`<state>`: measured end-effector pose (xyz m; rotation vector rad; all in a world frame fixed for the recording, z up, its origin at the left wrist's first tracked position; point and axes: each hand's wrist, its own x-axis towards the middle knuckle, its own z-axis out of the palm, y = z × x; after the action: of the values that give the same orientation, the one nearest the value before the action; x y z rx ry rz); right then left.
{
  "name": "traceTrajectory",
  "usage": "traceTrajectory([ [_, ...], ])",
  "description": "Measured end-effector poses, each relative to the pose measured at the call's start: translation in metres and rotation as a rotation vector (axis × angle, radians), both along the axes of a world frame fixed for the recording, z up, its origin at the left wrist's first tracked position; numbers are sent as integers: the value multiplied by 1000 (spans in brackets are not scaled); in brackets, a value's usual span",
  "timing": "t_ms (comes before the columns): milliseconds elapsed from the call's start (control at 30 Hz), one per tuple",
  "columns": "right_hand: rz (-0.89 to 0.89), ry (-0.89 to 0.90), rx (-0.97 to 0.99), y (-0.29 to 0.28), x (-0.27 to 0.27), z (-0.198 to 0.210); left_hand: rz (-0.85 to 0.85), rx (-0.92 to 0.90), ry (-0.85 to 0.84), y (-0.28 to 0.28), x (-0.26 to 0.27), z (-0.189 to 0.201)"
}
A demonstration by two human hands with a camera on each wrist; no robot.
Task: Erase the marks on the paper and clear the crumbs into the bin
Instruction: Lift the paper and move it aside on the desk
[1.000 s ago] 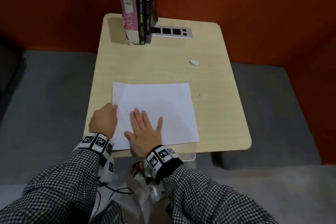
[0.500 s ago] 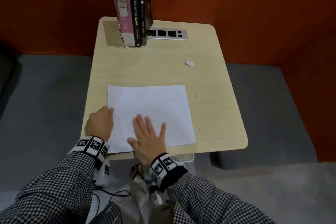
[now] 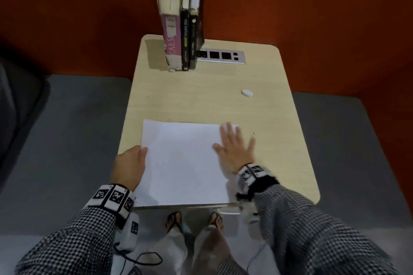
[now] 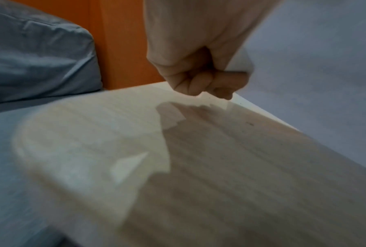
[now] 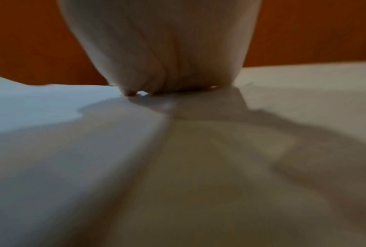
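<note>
Right hand (image 3: 234, 148) lies flat with fingers (image 3: 225, 133) straight and slightly spread, pressing the far right corner of the one paper (image 3: 183, 163); left hand (image 3: 130, 164) rests at the paper's left edge with fingers (image 4: 195, 83) curled under, thumb on the sheet, seemingly pinching its edge. The single white sheet sits on the near half of the bench (image 3: 201, 96), a few dark crumbs (image 3: 253, 133) just right of it. One white eraser (image 3: 247, 93) lies far right, well apart; three books (image 3: 182, 29) stand upright at the far edge beside one socket strip (image 3: 221, 56).
</note>
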<state>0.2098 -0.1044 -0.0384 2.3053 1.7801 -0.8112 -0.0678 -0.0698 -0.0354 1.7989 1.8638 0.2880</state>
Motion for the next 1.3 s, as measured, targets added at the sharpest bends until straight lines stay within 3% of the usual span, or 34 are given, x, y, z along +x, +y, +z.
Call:
traceTrajectory([
  [133,-269,8,-27,2,60,18,56,47,-84,10,-4,17],
  [267,-416,300,484,-22,43,50,188,96,-146,40,-10,30],
  [333,-392,356,741,-55,4,58,251,88,-170,59,-7,40],
  [367,-297,381,799,-71,-20,57,275,80,-179,68,-4,47],
  [400,-133,395,794,-82,-43,50,289,64,-193,77,0,52],
  [467,236,384,562,-88,-91,27,296,-11,-228,90,9,62],
  [533,372,330,275,-71,-132,11,295,-108,-285,96,16,67],
  [600,430,230,187,-45,-143,-1,362,-231,-429,98,20,69],
  [667,418,130,182,-27,-123,-7,442,-354,-540,98,18,72],
  [767,155,25,154,-19,-89,-3,480,-420,-579,103,11,79],
  [800,143,42,159,-16,-96,0,468,-423,-576,105,9,81],
  [933,558,134,164,2,-186,14,420,-524,-567,111,12,86],
  [1000,652,74,74,22,-194,16,411,-553,-564,112,14,87],
  [1067,530,57,87,35,-172,13,396,-563,-575,113,15,88],
  [1167,35,10,201,35,-129,-5,353,-527,-563,113,12,87],
  [1200,-21,-14,192,33,-124,-4,304,-499,-525,112,11,86],
  [1300,283,200,-91,41,-152,36,154,-414,-514,104,15,82],
])
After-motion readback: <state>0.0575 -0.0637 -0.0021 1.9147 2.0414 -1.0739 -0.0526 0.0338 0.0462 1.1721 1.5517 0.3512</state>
